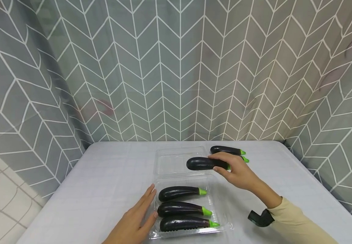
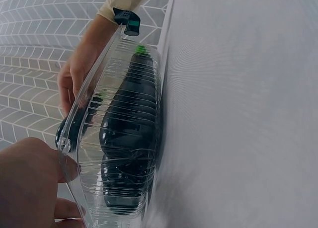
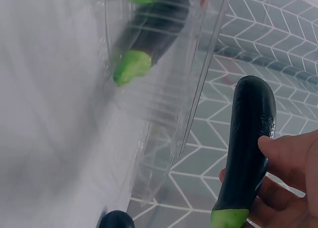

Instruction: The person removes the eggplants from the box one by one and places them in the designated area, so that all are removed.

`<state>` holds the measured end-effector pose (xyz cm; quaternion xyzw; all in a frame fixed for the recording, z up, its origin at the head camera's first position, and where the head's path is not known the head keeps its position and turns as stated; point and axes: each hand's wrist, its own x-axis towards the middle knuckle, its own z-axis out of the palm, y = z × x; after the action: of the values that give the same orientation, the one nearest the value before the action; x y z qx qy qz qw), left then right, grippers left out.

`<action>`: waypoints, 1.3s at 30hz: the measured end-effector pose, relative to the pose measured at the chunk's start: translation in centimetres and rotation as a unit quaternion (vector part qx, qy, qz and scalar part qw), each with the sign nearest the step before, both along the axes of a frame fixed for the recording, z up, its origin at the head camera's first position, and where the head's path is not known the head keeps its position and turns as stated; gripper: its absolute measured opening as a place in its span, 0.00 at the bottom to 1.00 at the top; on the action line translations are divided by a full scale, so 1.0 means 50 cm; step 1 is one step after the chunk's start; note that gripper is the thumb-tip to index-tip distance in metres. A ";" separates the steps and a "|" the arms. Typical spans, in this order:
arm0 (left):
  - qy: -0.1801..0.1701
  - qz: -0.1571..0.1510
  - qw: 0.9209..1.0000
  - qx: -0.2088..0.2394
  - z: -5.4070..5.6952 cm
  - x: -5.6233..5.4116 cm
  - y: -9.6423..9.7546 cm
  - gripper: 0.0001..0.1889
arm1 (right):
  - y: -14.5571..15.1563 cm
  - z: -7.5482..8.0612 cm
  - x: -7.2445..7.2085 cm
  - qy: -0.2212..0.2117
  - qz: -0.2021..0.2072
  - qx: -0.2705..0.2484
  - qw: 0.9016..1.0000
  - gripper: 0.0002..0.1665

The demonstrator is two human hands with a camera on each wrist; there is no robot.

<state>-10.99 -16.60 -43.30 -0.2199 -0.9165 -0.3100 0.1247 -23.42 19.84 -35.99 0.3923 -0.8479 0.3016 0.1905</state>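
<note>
My right hand (image 1: pixel 237 171) pinches a dark purple eggplant (image 1: pixel 198 163) with a green stem end, raised above the back of a clear plastic clamshell container (image 1: pixel 211 184). In the right wrist view, the thumb and fingers grip the eggplant (image 3: pixel 251 133) near its green end. Inside the container's near half lie three more eggplants (image 1: pixel 180 208), side by side with stems to the right. My left hand (image 1: pixel 134 218) rests against the container's left rim, fingers extended. Through the ribbed clear wall, the left wrist view shows eggplants (image 2: pixel 130 109) inside.
Behind the right hand, two eggplants (image 1: pixel 224 149) lie on the white-covered table (image 1: pixel 109 176), one partly hidden. The container's lid (image 1: pixel 171 162) lies folded back, flat. A black band (image 1: pixel 261 218) sits at the right wrist. Patterned grey curtains (image 1: pixel 179 67) enclose the back and sides.
</note>
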 end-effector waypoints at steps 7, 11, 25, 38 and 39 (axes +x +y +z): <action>-0.003 0.009 1.000 -0.004 -0.001 0.001 -0.002 0.35 | 0.015 -0.002 -0.010 -0.015 -0.015 -0.003 1.000 0.22; -0.012 0.010 1.000 -0.004 -0.001 0.002 -0.003 0.35 | 0.022 -0.004 -0.014 -0.018 -0.031 -0.002 0.999 0.22; 0.007 0.003 1.000 -0.001 -0.001 -0.001 -0.002 0.35 | 0.053 -0.017 -0.035 -0.017 -0.074 -0.025 0.997 0.22; 0.024 -0.002 1.000 -0.005 -0.008 -0.003 -0.001 0.34 | 0.087 -0.041 -0.056 -0.051 -0.113 -0.027 0.992 0.22; 0.025 -0.002 1.000 -0.004 -0.008 -0.003 -0.001 0.34 | 0.089 -0.042 -0.057 -0.055 -0.115 -0.026 0.991 0.22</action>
<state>-11.15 -16.64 -43.70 -0.2300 -0.9140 -0.3008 0.1459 -26.27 24.31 -38.09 0.2696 -0.8884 0.3208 0.1876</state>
